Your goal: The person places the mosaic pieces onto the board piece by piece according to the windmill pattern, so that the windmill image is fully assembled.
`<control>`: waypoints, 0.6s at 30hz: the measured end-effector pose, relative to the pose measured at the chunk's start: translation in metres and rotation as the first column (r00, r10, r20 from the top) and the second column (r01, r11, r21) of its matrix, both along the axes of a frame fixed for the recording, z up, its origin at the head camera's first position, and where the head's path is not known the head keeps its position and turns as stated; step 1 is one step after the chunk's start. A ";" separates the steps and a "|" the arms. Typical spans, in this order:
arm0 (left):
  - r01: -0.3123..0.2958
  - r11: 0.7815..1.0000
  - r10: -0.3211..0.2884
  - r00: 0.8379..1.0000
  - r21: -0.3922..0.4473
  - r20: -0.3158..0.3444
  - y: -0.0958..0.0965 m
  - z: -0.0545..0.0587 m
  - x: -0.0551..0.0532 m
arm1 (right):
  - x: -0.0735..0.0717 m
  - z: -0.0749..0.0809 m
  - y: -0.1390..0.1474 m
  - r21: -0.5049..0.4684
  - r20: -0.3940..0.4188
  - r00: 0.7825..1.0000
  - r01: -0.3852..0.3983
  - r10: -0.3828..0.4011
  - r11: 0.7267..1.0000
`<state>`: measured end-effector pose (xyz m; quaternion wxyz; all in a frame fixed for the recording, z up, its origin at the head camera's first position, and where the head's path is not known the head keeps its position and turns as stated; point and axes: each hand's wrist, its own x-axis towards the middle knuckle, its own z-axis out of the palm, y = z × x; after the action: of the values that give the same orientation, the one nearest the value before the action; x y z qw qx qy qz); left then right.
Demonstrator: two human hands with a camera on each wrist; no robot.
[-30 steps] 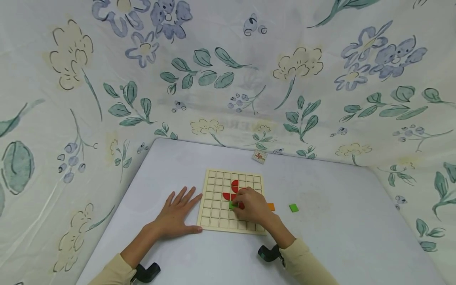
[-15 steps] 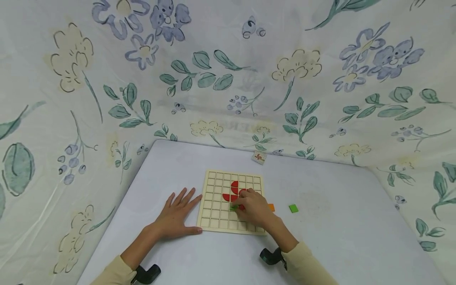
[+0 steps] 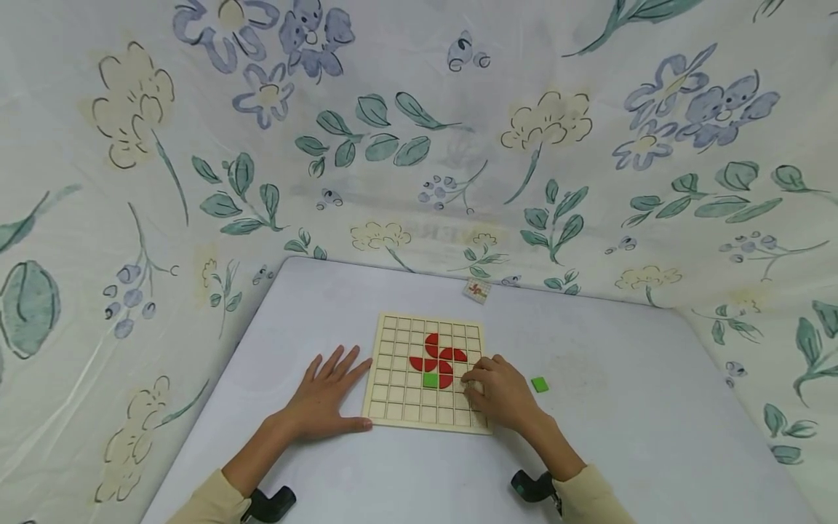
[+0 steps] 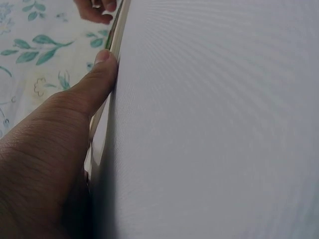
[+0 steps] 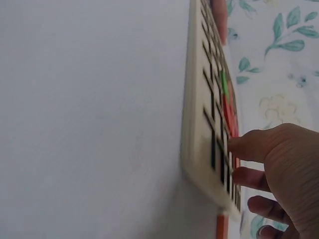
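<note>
A wooden grid board [image 3: 425, 426] lies on the white table. Red curved pieces [image 3: 446, 367] form a pinwheel in its cells, and a green square tile [image 3: 430, 380] sits just below them. My left hand [image 3: 321, 400] lies flat with fingers spread, index fingertip and thumb at the board's left edge. Over the board's right side is my right hand [image 3: 500, 393], its fingers loosely bent and nothing seen between them. The right wrist view shows an orange tile [image 5: 222, 226] on the table beside the board; the right hand hides it in the head view.
Another green tile [image 3: 540, 384] lies on the table to the right of my right hand. A small pattern card [image 3: 477, 290] rests near the table's far edge. Behind rises a floral cloth [image 3: 458, 182]. Black wrist devices [image 3: 533, 486] sit by both sleeves.
My right hand has let go of the green tile, leaving it in a cell under the red pieces, and moved right to the board's edge. The left hand stays put.
</note>
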<state>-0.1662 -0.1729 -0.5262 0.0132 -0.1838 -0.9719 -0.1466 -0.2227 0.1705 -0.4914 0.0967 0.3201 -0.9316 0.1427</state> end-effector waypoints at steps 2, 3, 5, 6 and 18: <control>0.000 1.000 0.000 1.000 0.001 0.004 0.000 0.000 0.000 | 0.001 -0.001 0.008 0.013 -0.010 1.000 0.012 -0.012 1.000; -0.001 1.000 0.001 1.000 0.002 0.004 0.000 0.000 0.000 | 0.001 -0.002 0.012 0.022 -0.013 1.000 0.020 -0.019 1.000; -0.001 1.000 0.001 1.000 0.005 0.004 0.001 0.000 0.000 | 0.002 -0.004 0.019 0.019 -0.009 0.999 0.031 -0.030 0.999; -0.001 1.000 0.001 1.000 0.007 0.003 0.001 0.000 0.000 | 0.002 -0.004 0.022 0.014 -0.006 0.999 0.036 -0.036 0.999; 0.004 1.000 -0.003 1.000 0.010 -0.011 0.001 0.000 0.001 | -0.003 -0.011 0.052 -0.007 -0.047 0.995 0.093 -0.093 0.996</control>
<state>-0.1650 -0.1721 -0.5261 0.0194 -0.1862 -0.9707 -0.1505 -0.2258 0.2225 -0.5027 0.1259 0.2792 -0.9427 0.1326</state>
